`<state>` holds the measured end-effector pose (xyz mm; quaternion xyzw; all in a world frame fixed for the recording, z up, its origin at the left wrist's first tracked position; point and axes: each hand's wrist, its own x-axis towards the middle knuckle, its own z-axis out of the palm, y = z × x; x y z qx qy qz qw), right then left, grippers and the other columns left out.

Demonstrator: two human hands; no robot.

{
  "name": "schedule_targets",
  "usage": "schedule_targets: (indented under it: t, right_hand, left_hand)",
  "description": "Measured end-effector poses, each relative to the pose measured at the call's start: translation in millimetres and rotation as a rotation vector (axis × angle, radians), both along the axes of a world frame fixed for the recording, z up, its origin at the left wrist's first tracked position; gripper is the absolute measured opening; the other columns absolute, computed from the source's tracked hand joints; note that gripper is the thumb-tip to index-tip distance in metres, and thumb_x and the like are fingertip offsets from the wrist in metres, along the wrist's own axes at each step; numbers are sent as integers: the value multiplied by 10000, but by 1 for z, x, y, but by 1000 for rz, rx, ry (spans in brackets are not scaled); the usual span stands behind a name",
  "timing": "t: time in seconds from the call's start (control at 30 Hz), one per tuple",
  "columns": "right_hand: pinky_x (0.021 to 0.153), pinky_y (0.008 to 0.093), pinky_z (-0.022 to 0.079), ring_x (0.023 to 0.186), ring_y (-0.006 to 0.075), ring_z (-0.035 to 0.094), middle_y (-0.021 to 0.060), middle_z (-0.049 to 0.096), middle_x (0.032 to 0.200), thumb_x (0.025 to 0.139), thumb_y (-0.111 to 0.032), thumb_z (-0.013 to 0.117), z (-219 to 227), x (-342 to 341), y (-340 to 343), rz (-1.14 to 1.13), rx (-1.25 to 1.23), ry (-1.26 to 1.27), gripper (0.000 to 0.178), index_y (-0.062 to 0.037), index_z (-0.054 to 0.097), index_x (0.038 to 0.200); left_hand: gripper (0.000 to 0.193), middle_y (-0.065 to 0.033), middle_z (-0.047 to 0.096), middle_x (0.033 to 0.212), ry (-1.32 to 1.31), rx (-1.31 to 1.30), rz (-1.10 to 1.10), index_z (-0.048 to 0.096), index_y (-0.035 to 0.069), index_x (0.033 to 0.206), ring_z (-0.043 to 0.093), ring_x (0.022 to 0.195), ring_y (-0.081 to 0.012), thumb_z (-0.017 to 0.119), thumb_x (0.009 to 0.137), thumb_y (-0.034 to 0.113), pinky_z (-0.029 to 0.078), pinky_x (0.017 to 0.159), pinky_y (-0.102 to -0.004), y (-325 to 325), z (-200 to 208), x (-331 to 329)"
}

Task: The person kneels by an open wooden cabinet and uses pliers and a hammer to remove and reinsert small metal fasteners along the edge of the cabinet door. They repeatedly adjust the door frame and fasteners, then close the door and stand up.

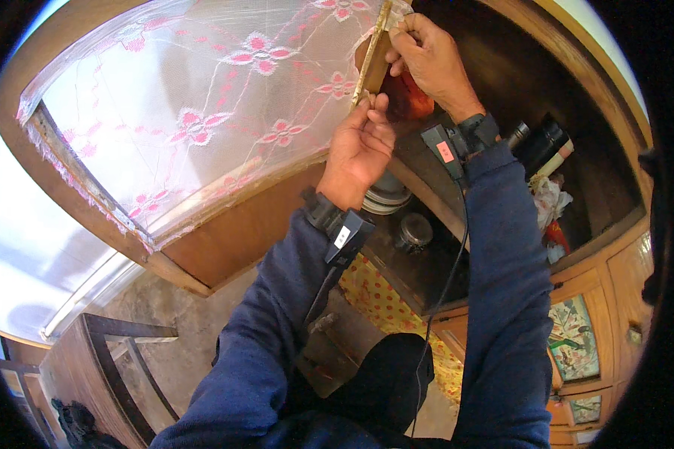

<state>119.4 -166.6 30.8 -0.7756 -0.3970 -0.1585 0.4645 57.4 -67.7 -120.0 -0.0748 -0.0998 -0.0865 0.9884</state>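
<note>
A wooden cabinet door frame [7,112] stands open at the upper left, covered with sheer white net fabric [172,90] embroidered with pink flowers. Along the door's right edge runs a thin, pale, rough-looking strip [370,60]. My left hand [359,146] is at the strip's lower end, thumb and fingertips pinched together; whatever they grip is too small to make out. Higher up, my right hand [430,63] pinches at a loose whitish bit of the net by the strip's top. Frayed net hangs along the door's left side.
Behind my hands is a dark cabinet interior with stacked plates [387,193], a round metal container [414,230], a black cylinder [544,146] and a crumpled plastic bag [550,200]. A wooden table [90,374] stands lower left. Decorated cabinet panels [574,337] are lower right. A cable runs from my right wrist.
</note>
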Motion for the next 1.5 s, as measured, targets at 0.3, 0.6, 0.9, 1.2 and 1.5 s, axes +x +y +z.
schedule_targets:
  t: [0.3, 0.6, 0.9, 1.2, 1.5]
  right_hand:
    - [672, 268, 595, 770, 133, 690, 69, 675, 899, 1024, -152, 590, -9, -8, 6, 62, 189, 56, 175, 15, 623, 1068]
    - [635, 240, 571, 751, 104, 678, 37, 694, 894, 981, -181, 697, -12, -33, 10, -38, 228, 2, 216, 28, 688, 1033]
    - [590, 212, 512, 694, 69, 658, 6, 689, 815, 961, -161, 700, -15, -36, 4, -66, 210, -129, 151, -11, 692, 970]
    - [606, 214, 514, 680, 77, 655, 12, 680, 795, 958, -130, 672, -9, -24, -5, 107, 203, -17, 110, -21, 683, 966]
    - [611, 225, 534, 697, 89, 659, 25, 683, 816, 973, -178, 694, -14, -36, 0, 40, 333, 73, 184, 4, 694, 1004]
  left_hand:
    - [119, -110, 735, 1074, 32, 9, 4, 646, 65, 1115, 651, 746, -88, 623, 1010, 116, 522, 635, -252, 2, 2, 1]
    - [121, -110, 742, 1067, 1, 12, 49, 655, 61, 1112, 647, 732, -91, 619, 1009, 112, 522, 639, -254, -6, 1, -12]
    - [120, -105, 743, 1057, -37, 21, 123, 653, 52, 1107, 646, 727, -82, 615, 1005, 103, 525, 635, -243, -15, -1, -29]
    - [121, -98, 738, 1013, -24, 21, 105, 636, 37, 1104, 643, 715, -76, 608, 1006, 103, 534, 619, -239, -9, -4, -35]
    - [131, -95, 733, 978, 13, 22, 58, 636, 11, 1097, 640, 706, -77, 610, 1003, 98, 535, 608, -236, -10, 1, -22]
